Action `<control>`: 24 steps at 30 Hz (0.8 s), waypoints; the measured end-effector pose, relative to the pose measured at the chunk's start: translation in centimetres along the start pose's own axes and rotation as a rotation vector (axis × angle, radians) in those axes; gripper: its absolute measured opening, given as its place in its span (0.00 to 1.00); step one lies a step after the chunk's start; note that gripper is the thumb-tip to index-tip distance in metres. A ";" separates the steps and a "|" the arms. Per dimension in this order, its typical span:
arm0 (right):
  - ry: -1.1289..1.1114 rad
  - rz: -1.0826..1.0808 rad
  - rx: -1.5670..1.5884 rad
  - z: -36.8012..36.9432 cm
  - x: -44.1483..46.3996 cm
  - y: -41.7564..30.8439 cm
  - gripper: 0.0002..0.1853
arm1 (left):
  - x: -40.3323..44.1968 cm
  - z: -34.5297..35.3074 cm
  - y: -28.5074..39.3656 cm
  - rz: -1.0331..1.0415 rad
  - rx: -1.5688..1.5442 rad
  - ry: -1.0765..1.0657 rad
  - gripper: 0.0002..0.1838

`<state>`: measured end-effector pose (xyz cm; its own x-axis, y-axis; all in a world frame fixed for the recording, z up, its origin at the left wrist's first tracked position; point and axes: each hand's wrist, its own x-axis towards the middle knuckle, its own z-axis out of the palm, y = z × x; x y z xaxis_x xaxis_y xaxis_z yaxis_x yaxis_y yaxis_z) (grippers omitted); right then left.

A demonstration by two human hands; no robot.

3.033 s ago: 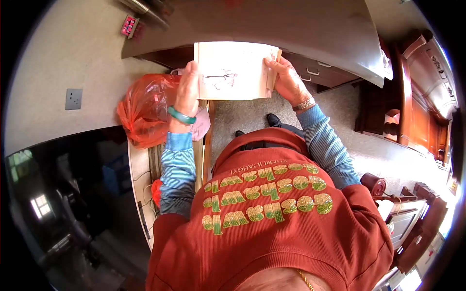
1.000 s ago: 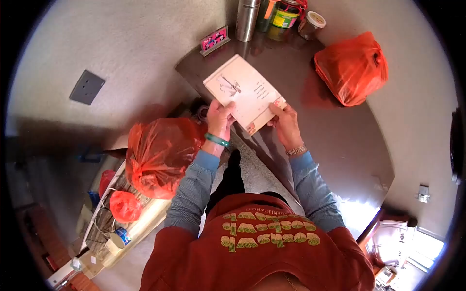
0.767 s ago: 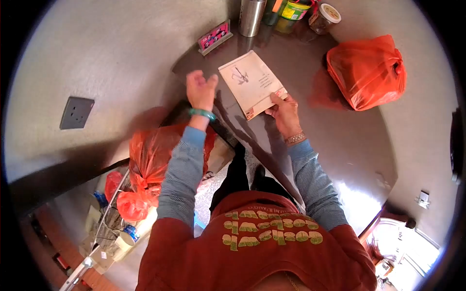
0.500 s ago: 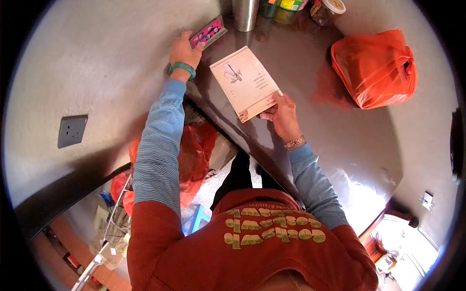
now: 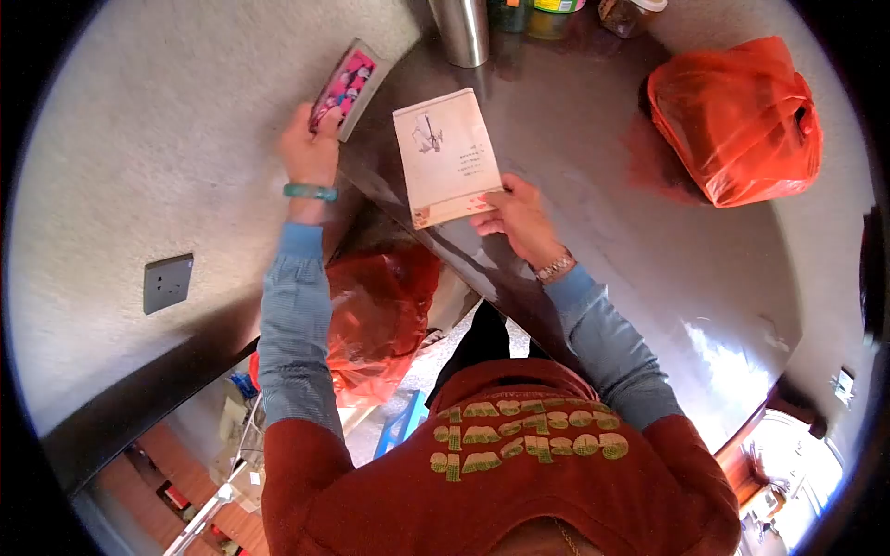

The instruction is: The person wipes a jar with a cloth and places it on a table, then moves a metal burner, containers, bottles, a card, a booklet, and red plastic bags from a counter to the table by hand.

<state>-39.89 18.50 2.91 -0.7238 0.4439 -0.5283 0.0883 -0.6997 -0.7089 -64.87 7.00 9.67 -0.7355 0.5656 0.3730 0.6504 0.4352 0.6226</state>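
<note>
My left hand point(image 5: 311, 148), with a green bangle at the wrist, is closed on the lower end of a small pink picture frame point(image 5: 347, 91), which is tilted beside the wall. A thin cream booklet point(image 5: 447, 157) with a sketch and printed lines is in my right hand point(image 5: 519, 218), pinched at its lower right corner over the brown tabletop. My right wrist wears a metal watch. The fingers under the booklet are partly hidden.
On the brown table point(image 5: 640, 259) stand a steel flask point(image 5: 462, 32), a jar point(image 5: 630, 15) and a red plastic bag point(image 5: 737, 120). Another red bag point(image 5: 380, 310) is below the table's left edge. A socket point(image 5: 168, 283) is on the wall.
My left hand let go of the booklet, reached up left and took hold of the pink frame, now lifted away from its place by the flask. The booklet stays in my right hand.
</note>
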 end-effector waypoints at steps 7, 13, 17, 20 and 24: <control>-0.049 -0.027 0.220 7.8 5.0 1.5 0.11 | -0.1 -3.5 2.4 -0.218 -0.386 0.057 0.06; 0.104 -0.070 0.484 13.6 6.0 3.9 0.09 | -0.1 -1.7 1.5 -0.313 -0.501 -0.002 0.04; 0.185 -0.103 0.506 13.9 6.4 4.2 0.08 | 0.2 0.4 0.8 -0.338 -0.582 -0.081 0.04; 0.134 -0.111 0.436 13.1 7.3 3.5 0.08 | 0.8 1.5 0.3 -0.409 -0.529 -0.137 0.05; -0.012 -0.020 0.386 11.8 7.9 2.4 0.11 | 1.7 3.3 -0.9 -0.450 -0.532 -0.229 0.07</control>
<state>-53.47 13.73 2.49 -0.7311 0.4545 -0.5089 -0.1883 -0.8513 -0.4897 -66.11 9.92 7.48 -0.8136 0.5700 -0.1147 0.0715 0.2940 0.9531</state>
